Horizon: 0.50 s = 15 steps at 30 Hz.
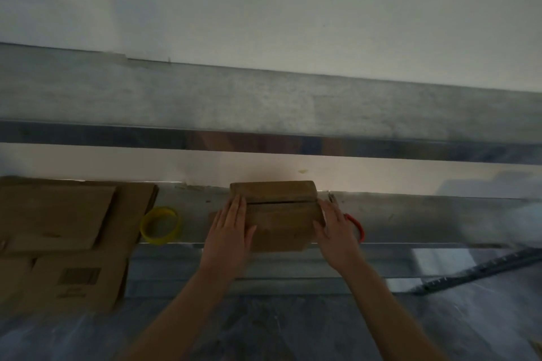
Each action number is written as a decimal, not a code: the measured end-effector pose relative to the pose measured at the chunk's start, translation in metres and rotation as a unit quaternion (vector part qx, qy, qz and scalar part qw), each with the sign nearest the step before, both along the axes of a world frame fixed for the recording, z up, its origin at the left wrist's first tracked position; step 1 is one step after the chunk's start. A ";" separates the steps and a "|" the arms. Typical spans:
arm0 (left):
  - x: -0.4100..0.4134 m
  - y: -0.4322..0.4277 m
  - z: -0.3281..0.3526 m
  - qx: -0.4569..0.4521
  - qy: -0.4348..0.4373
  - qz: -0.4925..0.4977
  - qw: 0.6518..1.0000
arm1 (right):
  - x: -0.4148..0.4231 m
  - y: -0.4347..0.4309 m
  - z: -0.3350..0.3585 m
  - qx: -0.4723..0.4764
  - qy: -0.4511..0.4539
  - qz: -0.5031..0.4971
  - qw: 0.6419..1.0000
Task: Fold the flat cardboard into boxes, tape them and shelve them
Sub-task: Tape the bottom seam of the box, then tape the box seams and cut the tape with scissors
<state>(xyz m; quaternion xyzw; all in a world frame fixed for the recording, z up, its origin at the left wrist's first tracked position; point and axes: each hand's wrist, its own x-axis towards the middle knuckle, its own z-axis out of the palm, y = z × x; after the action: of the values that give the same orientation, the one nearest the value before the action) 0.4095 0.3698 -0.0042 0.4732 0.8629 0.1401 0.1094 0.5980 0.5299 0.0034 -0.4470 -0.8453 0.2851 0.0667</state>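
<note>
Head view (the only view; dim and soft at the edges). A small folded cardboard box point(278, 220) sits on a metal worktop point(425, 217), its far side close to the pale wall point(293, 9). Its top flaps are closed and meet along a seam running left to right. Whether tape covers that seam cannot be told in this light.

The left hand point(231, 228) lies flat against the box's left end, fingers straight and thumb spread over the near face. The right hand point(335, 228) presses flat on the right end in the same way. Neither hand curls round anything, so the box is held only by the squeeze between the two palms.

To the left lie a roll of yellow tape point(159, 239) and, beyond it, a stack of flat cardboard point(55, 214). Red-handled scissors point(359, 227) lie just beside the right hand, partly hidden by it. A metal shelf point(264, 102) runs across above the worktop.

Likely hazards:
- If the seam is untaped, the flaps may spring open once the box is lifted.
- Uneven pressure from the palms could let the box slip or cave in its ends.
- A lift towards the shelf could catch the shelf's front lip.
- A sideways sweep of the right hand could knock the scissors.
</note>
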 end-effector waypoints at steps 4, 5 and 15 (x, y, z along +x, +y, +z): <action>0.001 0.005 -0.004 0.118 -0.237 0.068 0.962 | -0.006 0.002 -0.004 -0.064 0.066 -0.009 0.996; 0.001 0.006 -0.004 0.139 -0.267 0.086 0.950 | -0.006 0.002 -0.005 -0.062 0.076 -0.015 0.995; -0.008 -0.005 -0.003 0.151 -0.344 0.101 0.921 | -0.010 0.004 -0.009 -0.136 0.097 -0.005 0.986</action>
<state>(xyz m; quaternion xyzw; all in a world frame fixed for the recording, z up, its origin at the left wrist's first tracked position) 0.4017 0.3652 -0.0073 0.3168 0.7842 0.4328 0.3121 0.5883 0.5335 -0.0051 -0.4265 -0.7859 0.4389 0.0889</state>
